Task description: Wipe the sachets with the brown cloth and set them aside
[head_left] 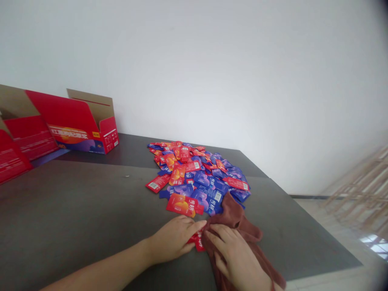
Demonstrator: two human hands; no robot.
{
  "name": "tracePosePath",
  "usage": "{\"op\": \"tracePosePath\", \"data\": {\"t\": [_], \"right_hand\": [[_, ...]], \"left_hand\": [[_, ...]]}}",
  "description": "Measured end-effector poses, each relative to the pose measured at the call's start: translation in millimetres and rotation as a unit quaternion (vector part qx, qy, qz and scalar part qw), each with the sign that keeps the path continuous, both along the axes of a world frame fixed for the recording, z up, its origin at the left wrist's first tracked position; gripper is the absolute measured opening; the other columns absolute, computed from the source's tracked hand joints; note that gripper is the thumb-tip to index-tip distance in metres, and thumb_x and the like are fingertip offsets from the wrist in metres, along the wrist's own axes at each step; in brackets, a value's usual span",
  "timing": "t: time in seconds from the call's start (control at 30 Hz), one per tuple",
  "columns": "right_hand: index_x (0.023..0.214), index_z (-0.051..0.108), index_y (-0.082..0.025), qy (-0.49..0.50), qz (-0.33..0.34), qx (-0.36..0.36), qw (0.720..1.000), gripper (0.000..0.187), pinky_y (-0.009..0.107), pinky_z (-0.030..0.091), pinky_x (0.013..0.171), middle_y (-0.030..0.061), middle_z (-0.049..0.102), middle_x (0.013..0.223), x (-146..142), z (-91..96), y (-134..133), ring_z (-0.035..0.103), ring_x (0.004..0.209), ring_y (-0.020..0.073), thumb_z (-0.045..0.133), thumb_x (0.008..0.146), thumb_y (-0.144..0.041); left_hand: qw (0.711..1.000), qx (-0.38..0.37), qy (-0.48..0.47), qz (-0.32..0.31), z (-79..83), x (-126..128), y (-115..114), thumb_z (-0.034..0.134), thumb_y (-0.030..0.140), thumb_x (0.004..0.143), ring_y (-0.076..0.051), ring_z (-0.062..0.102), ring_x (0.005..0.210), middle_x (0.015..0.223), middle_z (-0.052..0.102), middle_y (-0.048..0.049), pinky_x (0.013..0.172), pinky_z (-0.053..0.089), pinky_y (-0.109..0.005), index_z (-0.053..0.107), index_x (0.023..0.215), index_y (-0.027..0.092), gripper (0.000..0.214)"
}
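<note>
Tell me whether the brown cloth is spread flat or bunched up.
Bunched up: the brown cloth lies in raised folds under the right hand, not flat on the table.

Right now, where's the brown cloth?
The cloth lies low in the head view, right of centre, under the right hand, beside a flat red packet.

Sachets (209, 180) on table (91, 210); boxes (75, 125) at left

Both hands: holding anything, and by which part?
Left hand holds the flat red printed packet by its left side; right hand holds the brown fabric cloth by its left side, against the packet.
</note>
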State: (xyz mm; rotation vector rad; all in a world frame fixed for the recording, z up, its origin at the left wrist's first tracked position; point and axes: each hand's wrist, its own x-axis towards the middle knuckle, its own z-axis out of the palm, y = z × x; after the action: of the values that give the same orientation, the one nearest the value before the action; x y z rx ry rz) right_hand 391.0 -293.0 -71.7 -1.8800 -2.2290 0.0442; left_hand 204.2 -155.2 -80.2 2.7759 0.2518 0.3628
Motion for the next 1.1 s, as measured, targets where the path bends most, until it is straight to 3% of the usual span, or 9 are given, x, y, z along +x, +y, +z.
{"op": "tracePosePath", "data": {"t": [0.13,0.27,0.4,0.53,0.6,0.7,0.83,0.97,1.1], "right_hand": [[0.130,0.054,-0.023,-0.003,-0.039,-0.025,0.999,0.055,0.039,0.043,0.096,0.0076,0.058,0.125,29,2.5,-7,0.054,0.112,0.0227,0.048,0.077,-0.008],[0.120,0.060,-0.024,0.055,-0.068,-0.038,0.995,0.046,0.033,0.046,0.093,0.0050,0.065,0.114,54,13.7,-8,0.059,0.105,0.0192,0.044,0.079,-0.010],[0.120,0.057,-0.024,0.098,-0.141,0.053,0.984,0.037,0.037,0.046,0.095,0.0058,0.063,0.119,68,22.6,-8,0.059,0.109,0.0210,0.043,0.086,-0.020],[0.124,0.053,-0.024,0.064,-0.091,0.121,0.986,0.036,0.040,0.046,0.095,0.0078,0.061,0.121,46,10.8,-3,0.057,0.110,0.0226,0.045,0.089,-0.021],[0.123,0.054,-0.025,0.025,-0.027,0.098,0.995,0.038,0.039,0.046,0.093,0.0066,0.061,0.120,24,0.6,3,0.056,0.108,0.0224,0.047,0.087,-0.014],[0.122,0.056,-0.026,-0.001,-0.017,0.057,0.998,0.045,0.038,0.046,0.090,0.0045,0.061,0.116,0,-7.9,12,0.055,0.102,0.0225,0.047,0.082,-0.005],[0.121,0.057,-0.027,0.005,-0.012,0.014,1.000,0.049,0.037,0.045,0.088,0.0041,0.058,0.112,5,-2.4,12,0.052,0.100,0.0217,0.047,0.080,-0.003],[0.113,0.062,-0.024,-0.004,-0.054,-0.009,0.998,0.044,0.034,0.045,0.084,0.0049,0.058,0.101,24,5.9,4,0.053,0.093,0.0203,0.044,0.080,-0.002],[0.111,0.063,-0.022,-0.038,-0.070,-0.015,0.997,0.040,0.033,0.044,0.084,0.0047,0.058,0.100,12,12.0,11,0.053,0.092,0.0203,0.047,0.079,-0.004]], "left_hand": [[1.000,0.000,0.000,0.003,0.1,0,0,0.056,0.018,0.085,-0.024,0.058,0.104,0.117,0.062,-0.0089,0.096,0.043,-0.038,0.040,0.137,0.021,0.054],[1.000,-0.015,-0.016,0.017,-1.1,2,2,0.055,0.019,0.087,-0.024,0.060,0.100,0.112,0.065,-0.0066,0.091,0.045,-0.036,0.049,0.129,0.023,0.043],[0.994,-0.085,-0.045,0.060,0.3,4,3,0.044,0.024,0.096,-0.021,0.064,0.097,0.110,0.067,-0.0029,0.084,0.047,-0.032,0.054,0.122,0.024,0.028],[0.986,-0.103,-0.056,0.119,-1.9,8,0,0.049,0.022,0.092,-0.022,0.061,0.103,0.117,0.065,-0.0035,0.091,0.045,-0.035,0.052,0.123,0.023,0.031],[0.983,-0.091,-0.059,0.145,-4.5,10,-2,0.054,0.017,0.087,-0.024,0.057,0.109,0.119,0.062,-0.0049,0.096,0.042,-0.038,0.050,0.124,0.022,0.038],[0.982,-0.076,-0.064,0.162,-6.6,10,-1,0.058,0.014,0.082,-0.025,0.051,0.113,0.121,0.058,-0.0065,0.100,0.038,-0.042,0.049,0.124,0.022,0.044],[0.986,-0.074,-0.071,0.130,-4.4,0,3,0.061,0.013,0.080,-0.024,0.047,0.113,0.119,0.054,-0.0049,0.098,0.038,-0.039,0.053,0.116,0.023,0.039],[0.988,-0.091,-0.056,0.108,-2.9,-8,9,0.058,0.010,0.081,-0.024,0.046,0.114,0.122,0.052,-0.0043,0.099,0.036,-0.040,0.054,0.114,0.025,0.037],[0.991,-0.090,-0.036,0.091,-3.2,-8,11,0.057,0.011,0.081,-0.024,0.043,0.119,0.128,0.049,-0.0043,0.102,0.033,-0.042,0.053,0.117,0.026,0.039]]}}
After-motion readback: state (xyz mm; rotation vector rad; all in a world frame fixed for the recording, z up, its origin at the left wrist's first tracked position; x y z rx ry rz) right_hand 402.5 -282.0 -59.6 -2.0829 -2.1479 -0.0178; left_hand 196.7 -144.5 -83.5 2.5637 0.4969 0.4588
